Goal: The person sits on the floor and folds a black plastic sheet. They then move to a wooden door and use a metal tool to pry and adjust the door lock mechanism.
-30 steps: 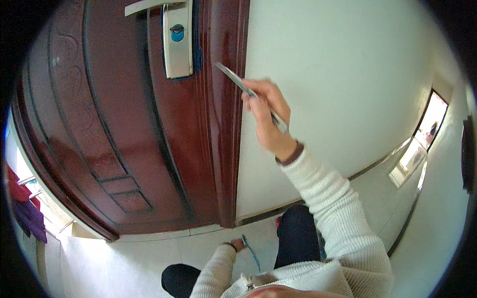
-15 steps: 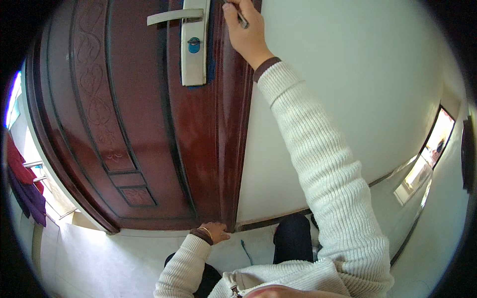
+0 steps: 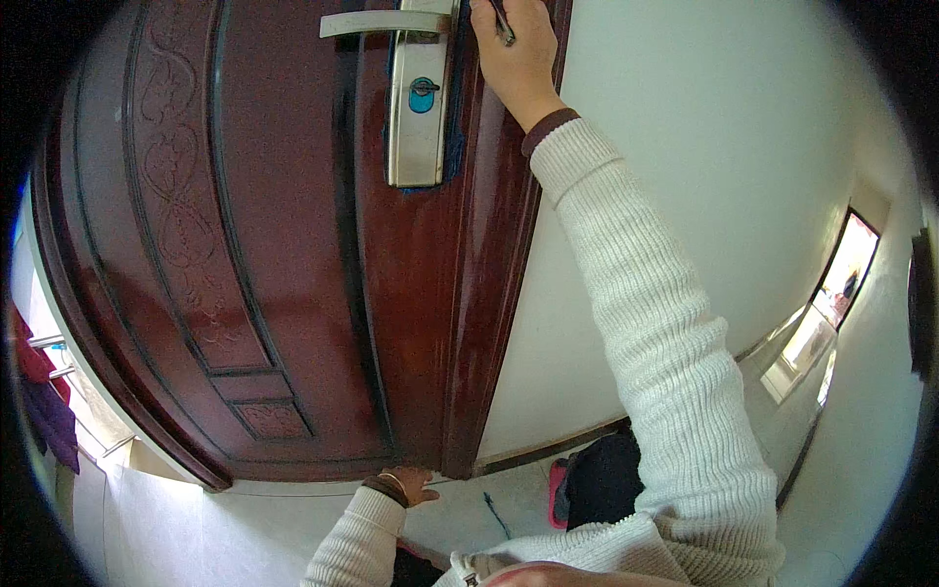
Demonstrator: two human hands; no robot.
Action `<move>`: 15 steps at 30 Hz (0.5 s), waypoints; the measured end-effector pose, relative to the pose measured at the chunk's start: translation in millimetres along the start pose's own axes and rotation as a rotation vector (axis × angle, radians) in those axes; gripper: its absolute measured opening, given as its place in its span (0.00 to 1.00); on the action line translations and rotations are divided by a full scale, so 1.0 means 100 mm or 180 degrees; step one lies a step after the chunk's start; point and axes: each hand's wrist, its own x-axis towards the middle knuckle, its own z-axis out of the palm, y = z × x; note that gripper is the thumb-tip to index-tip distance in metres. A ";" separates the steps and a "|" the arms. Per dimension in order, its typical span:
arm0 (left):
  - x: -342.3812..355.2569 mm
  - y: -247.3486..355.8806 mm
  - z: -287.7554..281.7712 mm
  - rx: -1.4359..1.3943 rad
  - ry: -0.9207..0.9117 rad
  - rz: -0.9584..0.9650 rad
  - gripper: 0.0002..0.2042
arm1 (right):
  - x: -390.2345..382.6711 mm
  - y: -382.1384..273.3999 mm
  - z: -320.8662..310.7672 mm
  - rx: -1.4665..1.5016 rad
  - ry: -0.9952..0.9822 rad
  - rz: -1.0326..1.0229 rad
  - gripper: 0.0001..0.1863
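**Tool at the door edge, by the lock plate**

Head view: R hand (image 3: pixel 514 59) is raised to 12 o'clock, grip pinched around a thin dark tool (image 3: pixel 504 22). It looks like a pen or small screwdriver, can't tell which; the tip runs out of frame. The tool sits at the edge of the dark red door (image 3: pixel 254 245), just at 3 o'clock of the silver lock plate (image 3: pixel 419 117) w/ the lever handle (image 3: pixel 377 22) above. L hand (image 3: pixel 406 484) is low at 6 o'clock, fingers curled loosely, holding nothing, near the door's bottom edge; contact unclear.

To do it well, I'd say: keep wrist straight and tool square to the edge, apply light pressure so it won't skid and scratch the varnish, and brace the door w/ L hand to stop swing.
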 end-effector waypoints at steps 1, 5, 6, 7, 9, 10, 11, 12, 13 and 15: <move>0.02 -0.01 0.04 -0.0031 0.0086 0.0081 0.30 | 0.00 -0.01 0.00 -0.0028 -0.0052 0.0045 0.13; 0.09 -0.01 0.15 -0.0022 0.0221 0.0345 0.30 | 0.01 0.00 0.06 -0.0231 0.0043 -0.0196 0.13; 0.10 0.01 0.16 0.0015 0.0205 0.0398 0.30 | 0.01 0.02 0.07 -0.0273 0.0017 -0.0202 0.13; 0.11 0.01 0.16 0.0091 0.0254 0.0427 0.30 | 0.01 0.03 0.07 -0.0310 -0.0007 -0.0211 0.13; 0.11 0.01 0.17 0.0239 0.0354 0.0483 0.29 | 0.01 0.06 0.08 -0.0390 -0.0036 -0.0183 0.13; 0.09 0.03 0.15 0.0164 0.0315 0.0408 0.29 | 0.01 0.07 0.09 -0.0438 -0.0045 -0.0146 0.13; 0.06 0.04 0.11 0.0088 0.0277 0.0335 0.29 | -0.01 0.08 0.10 -0.0486 -0.0055 -0.0111 0.13; 0.04 0.06 0.08 0.0014 0.0238 0.0264 0.29 | -0.02 0.10 0.10 -0.0469 -0.0017 -0.0173 0.13; 0.02 0.06 0.07 0.0009 0.0240 0.0252 0.29 | -0.01 0.09 0.10 -0.0445 0.0035 -0.0231 0.13; 0.00 0.07 0.05 0.0001 0.0244 0.0237 0.30 | 0.00 0.08 0.10 -0.0417 0.0048 -0.0279 0.12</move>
